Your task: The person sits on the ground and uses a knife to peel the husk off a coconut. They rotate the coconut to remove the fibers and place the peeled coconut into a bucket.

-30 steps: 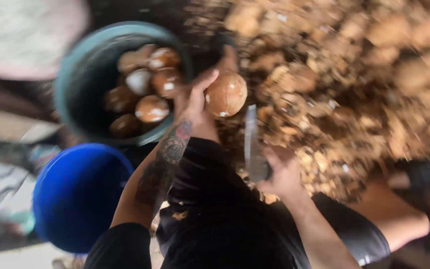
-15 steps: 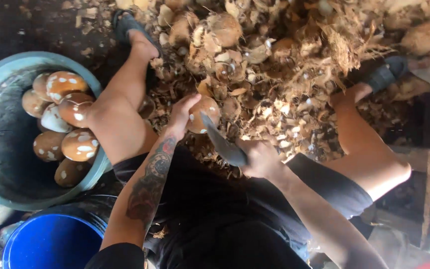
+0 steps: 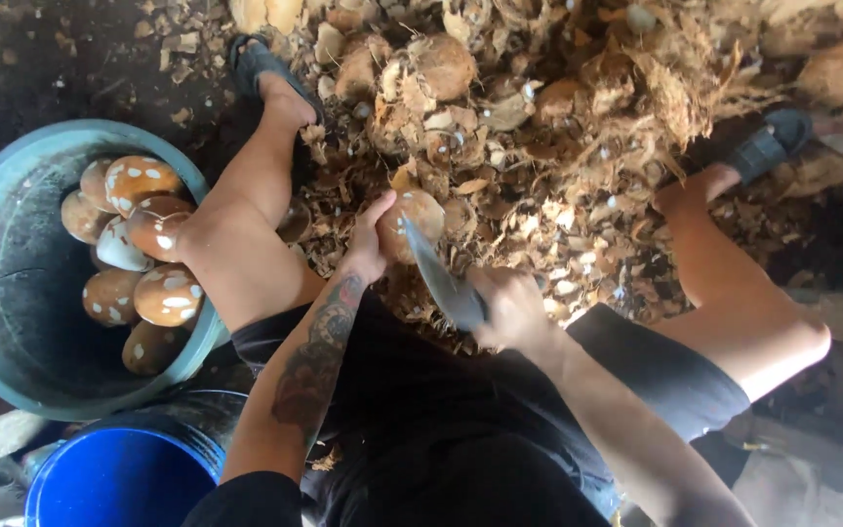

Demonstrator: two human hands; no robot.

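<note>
At the centre of the frame, a seated person's left hand (image 3: 368, 244) steadies a brown coconut (image 3: 412, 222) against a heap of husk and shell scraps (image 3: 578, 107), fingers (image 3: 380, 207) curled round its left side, while the right hand (image 3: 511, 307) is closed tight on the handle of a broad knife (image 3: 441, 278) whose blade tip lies against the nut. At left, a teal tub (image 3: 12, 293) holds trimmed coconuts (image 3: 143, 239), brown with pale spots; a blue bucket (image 3: 119, 478) sits in the lower left corner. The person's bare knees flank the work, sandalled feet planted in the scraps at upper left and upper right.

The chief danger, judging by this pose, is the blade: the holding thumb sits just beside the cutting line, and a round, hard shell can roll or let the edge skid toward those fingers (or toward the left knee, close by). A glancing stroke could also knock the nut loose into the loose debris, where footing and grip look uncertain, and flying chips may strike bare skin
</note>
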